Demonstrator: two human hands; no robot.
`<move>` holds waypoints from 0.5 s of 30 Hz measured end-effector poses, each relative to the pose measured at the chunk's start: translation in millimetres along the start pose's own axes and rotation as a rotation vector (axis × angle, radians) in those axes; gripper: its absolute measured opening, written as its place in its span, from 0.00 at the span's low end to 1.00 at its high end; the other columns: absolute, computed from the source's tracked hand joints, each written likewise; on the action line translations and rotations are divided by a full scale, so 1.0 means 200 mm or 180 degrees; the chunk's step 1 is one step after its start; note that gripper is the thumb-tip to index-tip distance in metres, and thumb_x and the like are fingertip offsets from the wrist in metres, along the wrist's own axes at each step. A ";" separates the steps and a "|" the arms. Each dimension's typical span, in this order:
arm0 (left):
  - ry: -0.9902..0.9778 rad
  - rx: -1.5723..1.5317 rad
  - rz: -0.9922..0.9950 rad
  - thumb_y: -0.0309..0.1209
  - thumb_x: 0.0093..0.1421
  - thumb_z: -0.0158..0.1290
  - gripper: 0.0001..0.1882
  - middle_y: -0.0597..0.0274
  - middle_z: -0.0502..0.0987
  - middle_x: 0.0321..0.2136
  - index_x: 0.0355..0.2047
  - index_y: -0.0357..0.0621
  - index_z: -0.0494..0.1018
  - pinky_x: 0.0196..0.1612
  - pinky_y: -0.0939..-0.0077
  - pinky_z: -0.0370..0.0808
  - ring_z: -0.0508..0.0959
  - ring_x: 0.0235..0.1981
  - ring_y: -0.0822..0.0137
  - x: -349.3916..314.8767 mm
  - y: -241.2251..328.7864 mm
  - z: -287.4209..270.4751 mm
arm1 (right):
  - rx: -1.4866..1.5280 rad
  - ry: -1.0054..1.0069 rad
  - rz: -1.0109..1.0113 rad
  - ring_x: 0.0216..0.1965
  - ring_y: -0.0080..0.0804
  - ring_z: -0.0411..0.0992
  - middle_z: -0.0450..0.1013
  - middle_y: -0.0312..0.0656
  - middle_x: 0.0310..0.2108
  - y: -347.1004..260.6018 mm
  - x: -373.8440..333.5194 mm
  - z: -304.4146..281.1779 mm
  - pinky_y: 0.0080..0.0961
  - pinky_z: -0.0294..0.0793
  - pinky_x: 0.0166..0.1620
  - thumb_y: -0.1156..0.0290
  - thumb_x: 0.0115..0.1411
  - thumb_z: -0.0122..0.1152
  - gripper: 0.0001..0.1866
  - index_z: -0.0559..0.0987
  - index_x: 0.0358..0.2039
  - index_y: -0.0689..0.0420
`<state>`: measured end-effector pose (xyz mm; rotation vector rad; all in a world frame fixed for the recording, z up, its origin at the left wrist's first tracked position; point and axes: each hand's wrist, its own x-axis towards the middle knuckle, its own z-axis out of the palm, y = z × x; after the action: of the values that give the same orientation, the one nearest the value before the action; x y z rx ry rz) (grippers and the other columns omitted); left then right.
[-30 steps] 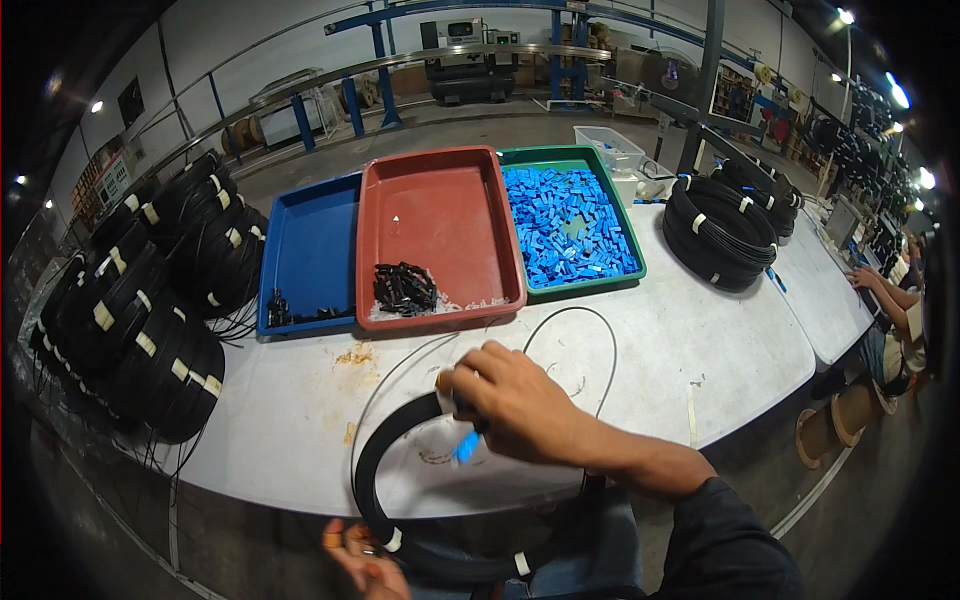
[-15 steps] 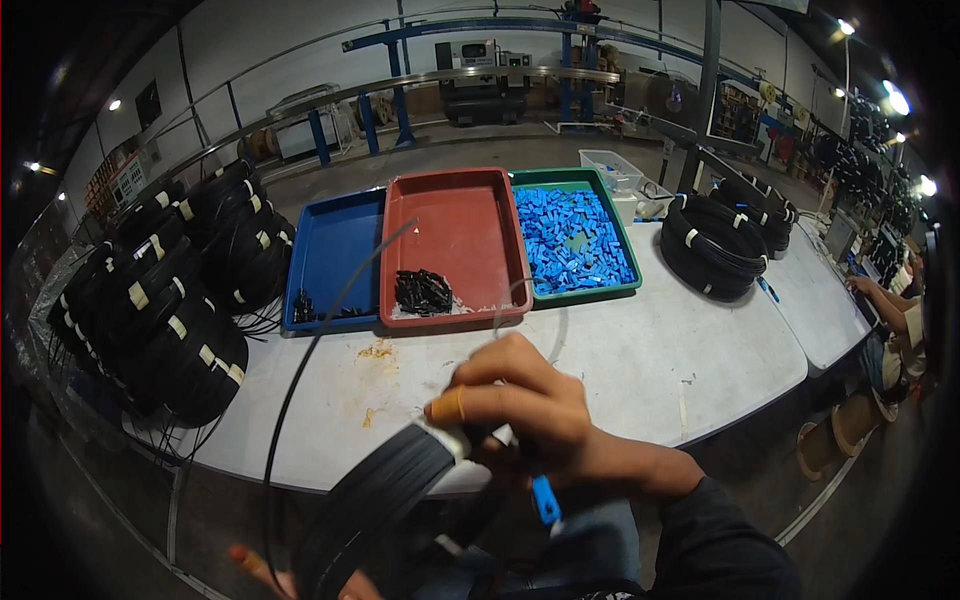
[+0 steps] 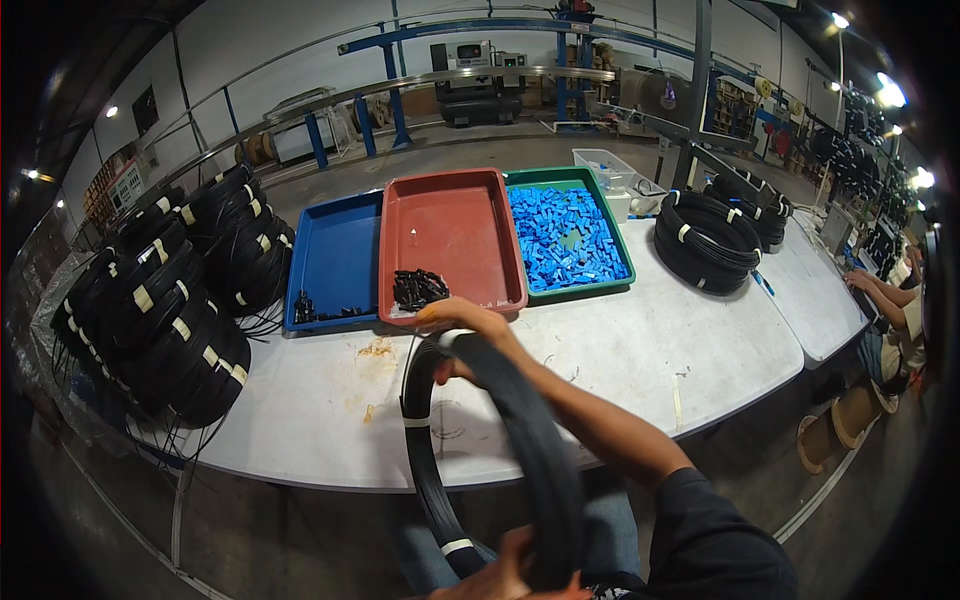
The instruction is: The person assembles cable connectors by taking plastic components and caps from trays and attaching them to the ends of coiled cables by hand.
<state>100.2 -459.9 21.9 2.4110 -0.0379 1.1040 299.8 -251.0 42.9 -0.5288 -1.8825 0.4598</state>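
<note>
Both hands hold a coil of black cable (image 3: pixel 527 420) above the near edge of the table, bound with white tape bands. At the far, upper part of the coil is my right hand (image 3: pixel 465 338), its fingers wrapped over the strands. An orange-yellow covering is on one of its fingertips. My left hand (image 3: pixel 503 572) grips the coil's near side at the lower edge of the picture, partly hidden by the cable. The coil is tilted, its opening showing between the two hands.
On the white table (image 3: pixel 640 360) stand a blue tray (image 3: pixel 335 235), a red tray (image 3: pixel 450 225) with black pieces and a green tray (image 3: pixel 622 245) of blue connectors. Taped cable coils (image 3: pixel 170 310) pile up at left; more coils (image 3: pixel 705 245) lie right. Another person's arm (image 3: pixel 885 295) shows far right.
The coil has been turned and raised, moving right. My right hand has shifted forward and left along it, my left hand right. The loose cable end and hanging blue connector no longer show.
</note>
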 end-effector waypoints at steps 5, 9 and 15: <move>0.0289 -0.0925 -0.0559 0.22 0.57 0.63 0.38 0.37 0.65 0.51 0.64 0.48 0.55 0.46 0.54 0.73 0.70 0.44 0.47 0.28 -0.05 0.18 | -0.1230 -0.0436 0.0119 0.61 0.46 0.69 0.69 0.49 0.61 0.10 -0.42 -0.39 0.37 0.69 0.63 0.77 0.51 0.72 0.37 0.70 0.63 0.57; -0.0581 -0.1407 -0.1609 0.24 0.61 0.56 0.43 0.35 0.60 0.57 0.70 0.45 0.43 0.44 0.55 0.77 0.76 0.36 0.40 0.38 -0.17 0.27 | -0.0873 -0.1048 0.1655 0.63 0.49 0.68 0.64 0.50 0.65 0.00 -0.66 -0.56 0.35 0.68 0.65 0.79 0.55 0.65 0.35 0.68 0.65 0.56; -0.0174 -0.1013 -0.1715 0.16 0.60 0.50 0.40 0.30 0.55 0.47 0.67 0.51 0.44 0.48 0.42 0.75 0.76 0.36 0.29 0.46 -0.43 0.52 | -0.1859 -0.1382 0.1224 0.64 0.51 0.67 0.62 0.51 0.67 -0.07 -0.76 -0.76 0.38 0.69 0.65 0.90 0.49 0.54 0.38 0.68 0.64 0.57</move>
<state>255.3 -413.1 -5.4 1.9938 0.3685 0.7187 488.7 -337.7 -11.8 -1.2763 -2.3475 0.2751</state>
